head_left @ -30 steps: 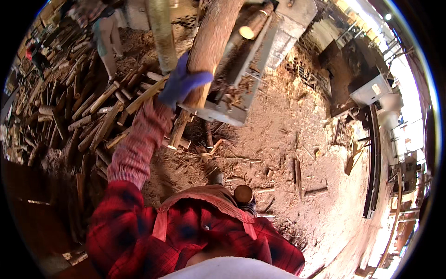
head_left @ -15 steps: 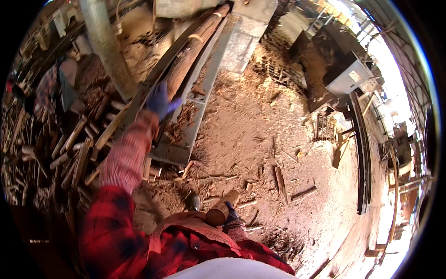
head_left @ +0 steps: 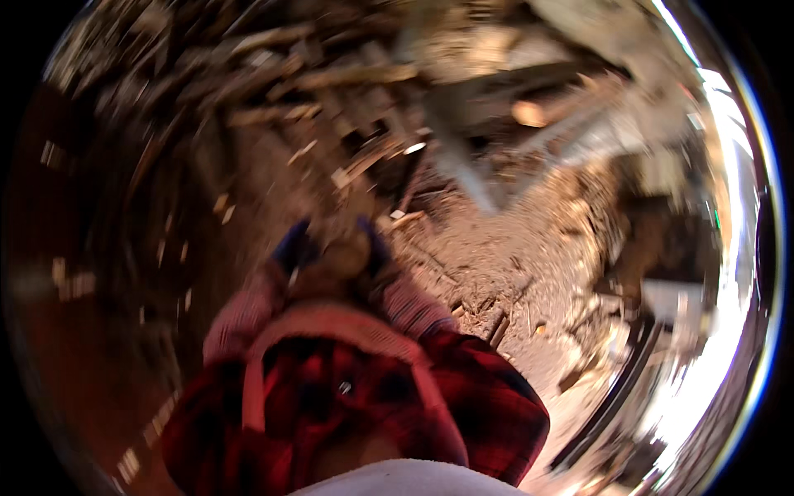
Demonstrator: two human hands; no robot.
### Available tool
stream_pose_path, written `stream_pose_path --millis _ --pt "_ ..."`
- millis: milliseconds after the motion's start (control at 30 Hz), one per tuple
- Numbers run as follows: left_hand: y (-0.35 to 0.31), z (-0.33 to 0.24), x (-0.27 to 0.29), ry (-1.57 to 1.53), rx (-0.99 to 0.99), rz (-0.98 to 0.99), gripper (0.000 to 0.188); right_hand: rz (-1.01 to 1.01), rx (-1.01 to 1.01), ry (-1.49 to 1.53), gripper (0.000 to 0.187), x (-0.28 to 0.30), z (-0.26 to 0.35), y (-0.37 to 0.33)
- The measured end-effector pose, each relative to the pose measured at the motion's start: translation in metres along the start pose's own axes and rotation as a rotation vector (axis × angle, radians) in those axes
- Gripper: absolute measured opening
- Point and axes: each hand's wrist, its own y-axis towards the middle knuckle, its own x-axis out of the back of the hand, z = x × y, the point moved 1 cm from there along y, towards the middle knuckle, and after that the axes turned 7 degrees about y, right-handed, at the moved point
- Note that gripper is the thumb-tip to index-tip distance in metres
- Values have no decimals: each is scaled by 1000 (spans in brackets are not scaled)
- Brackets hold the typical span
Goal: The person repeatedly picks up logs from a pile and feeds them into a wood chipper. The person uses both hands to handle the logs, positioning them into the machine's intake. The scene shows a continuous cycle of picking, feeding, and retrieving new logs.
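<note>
Close in front of my apron, a short log (head_left: 347, 255) shows its pale round end, blurred by motion. My right hand (head_left: 375, 245), in a dark blue glove, lies along the log's right side and grips it. On the log's other side is my left hand (head_left: 293, 246), gloved in the same blue. Its fingers are smeared, and I cannot tell whether they touch the wood. Both forearms reach forward in red-striped sleeves.
Split wood and sticks (head_left: 356, 76) lie heaped at the far left and ahead. A metal trough (head_left: 475, 169) with a log (head_left: 529, 113) in it stands at the far right. Bark scraps litter the ground (head_left: 513, 248). A dark rail (head_left: 608, 405) lies at the right.
The view has swung left, toward the wood heap. My left hand has come off the long log in the trough, back beside the short log that my right hand was holding.
</note>
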Motion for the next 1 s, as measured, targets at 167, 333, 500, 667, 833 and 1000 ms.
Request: stream_pose_path --millis 167,333,500,667,833,1000 --pt "-46 -61 10 -79 -436 -19 55 246 -150 -174 68 -116 -19 -3" --pt "-84 -118 19 256 -633 -42 61 421 -99 -358 70 -152 22 7" --pt "-106 -141 -49 780 -892 -66 87 314 59 -234 65 -240 124 -15" --pt "-122 -93 -99 1084 -1016 99 96 311 266 248 59 -225 167 -22" --pt "-105 -41 -148 989 -958 57 116 489 485 293 59 -199 259 -84" --pt "-54 -83 -287 1283 -1104 147 114 376 889 328 58 -130 388 -81"
